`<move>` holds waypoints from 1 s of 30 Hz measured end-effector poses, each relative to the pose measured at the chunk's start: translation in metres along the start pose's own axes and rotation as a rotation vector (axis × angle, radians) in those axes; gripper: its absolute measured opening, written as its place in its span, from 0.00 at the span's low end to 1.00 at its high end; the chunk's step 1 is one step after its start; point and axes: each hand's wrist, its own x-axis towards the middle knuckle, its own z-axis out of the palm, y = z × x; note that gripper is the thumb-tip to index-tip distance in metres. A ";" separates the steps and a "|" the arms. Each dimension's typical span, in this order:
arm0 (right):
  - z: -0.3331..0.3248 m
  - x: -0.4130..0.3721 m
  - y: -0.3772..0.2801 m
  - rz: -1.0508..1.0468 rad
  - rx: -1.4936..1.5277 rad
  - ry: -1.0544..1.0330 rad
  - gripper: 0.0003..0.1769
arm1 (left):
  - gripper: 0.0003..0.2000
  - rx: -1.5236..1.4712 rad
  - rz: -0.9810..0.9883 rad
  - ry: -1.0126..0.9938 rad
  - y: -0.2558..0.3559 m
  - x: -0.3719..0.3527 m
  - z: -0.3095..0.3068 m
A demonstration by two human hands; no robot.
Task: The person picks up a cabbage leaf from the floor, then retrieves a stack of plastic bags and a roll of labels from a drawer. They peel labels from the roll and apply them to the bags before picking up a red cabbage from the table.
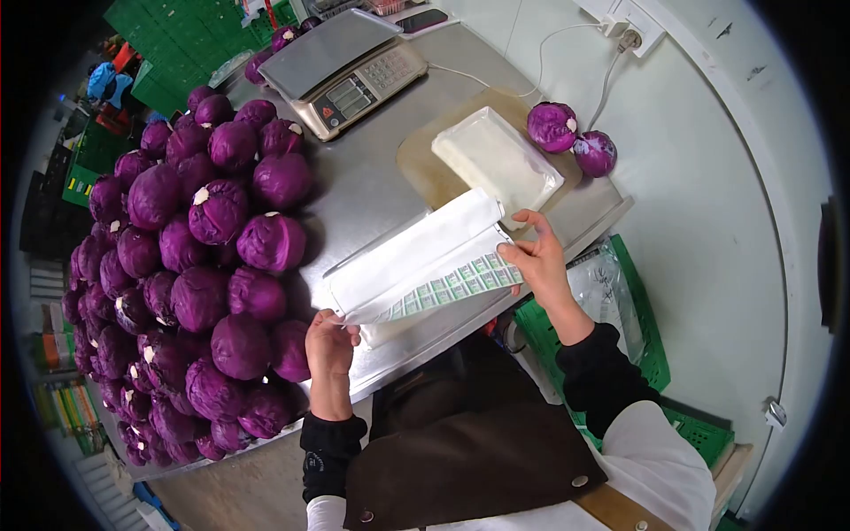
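A white sheet [412, 252] with rows of small green-and-white labels [452, 285] on its turned-up side stretches between my hands over the front of the metal table. My left hand [332, 350] pinches its lower left corner. At the right end, my right hand [542, 264] is closed on the edge between thumb and fingers. Behind the sheet lies a flat white stack in clear plastic wrap [498, 161], resting on a brown board [421, 155]. What lies directly under the sheet is mostly hidden.
A large heap of red cabbages [212, 212] fills the left of the table. A digital scale [350, 80] stands at the back, with a phone [422, 20] behind it. Two cabbages [552, 127] sit by the wall sockets [630, 37]. Green crates [642, 327] stand below right.
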 end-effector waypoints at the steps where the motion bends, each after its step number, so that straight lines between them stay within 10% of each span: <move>1: -0.004 0.002 0.002 0.000 0.005 -0.004 0.15 | 0.04 -0.067 -0.101 -0.006 -0.002 -0.001 0.004; 7: -0.045 0.025 0.021 -0.268 -0.332 -0.272 0.21 | 0.06 -0.030 0.080 0.037 -0.018 -0.015 0.030; 9: -0.052 0.024 0.005 0.118 -0.320 -0.460 0.29 | 0.07 0.277 0.347 -0.016 -0.020 -0.014 0.020; 22: -0.062 0.022 0.008 0.185 -0.366 -0.577 0.37 | 0.34 0.561 0.266 -0.346 0.008 -0.031 0.032; 27: -0.059 0.018 0.009 0.125 0.168 -0.573 0.34 | 0.35 0.387 0.240 -0.354 0.016 -0.038 0.037; 30: -0.047 0.013 0.001 0.109 -0.030 -0.548 0.29 | 0.32 0.453 0.254 -0.320 0.024 -0.043 0.035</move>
